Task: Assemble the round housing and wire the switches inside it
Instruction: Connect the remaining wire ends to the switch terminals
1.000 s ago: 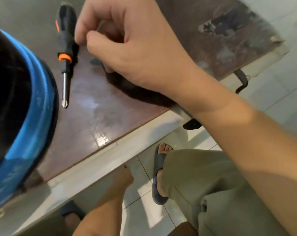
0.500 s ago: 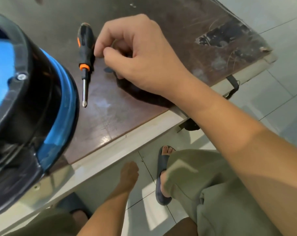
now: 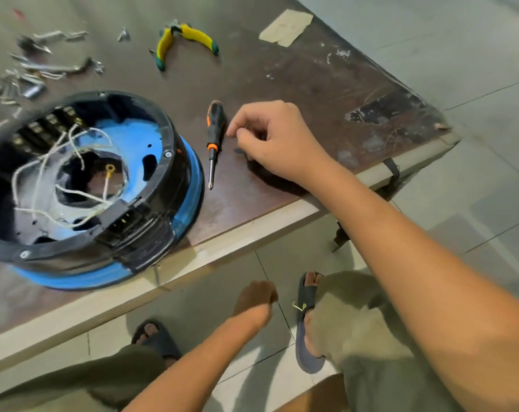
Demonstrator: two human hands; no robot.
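Note:
The round housing (image 3: 170,135), a black ring on a blue base, stands open on the table at the left. Loose white wires (image 3: 44,162) lie inside it, one ending in a yellow ring terminal (image 3: 109,168). A row of black switch blocks (image 3: 41,126) sits along its far inner wall. A black and orange screwdriver (image 3: 215,129) lies just right of the housing. My right hand (image 3: 279,144) rests on the table beside the screwdriver's handle, fingers curled, thumb and forefinger pinching something small that I cannot identify. My left hand (image 3: 255,301) hangs loosely curled below the table edge, holding nothing visible.
Yellow-handled pliers (image 3: 190,34) lie at the back of the table. Several loose metal parts (image 3: 29,72) are scattered at the back left. A patch of tape (image 3: 285,26) sticks near the far right edge. The table's pale front edge (image 3: 252,230) runs diagonally above my sandalled feet.
The view has pulled back and tilted up, so the whole housing, pliers and metal parts now show. My right hand stays beside the screwdriver and my left hand stays below the table.

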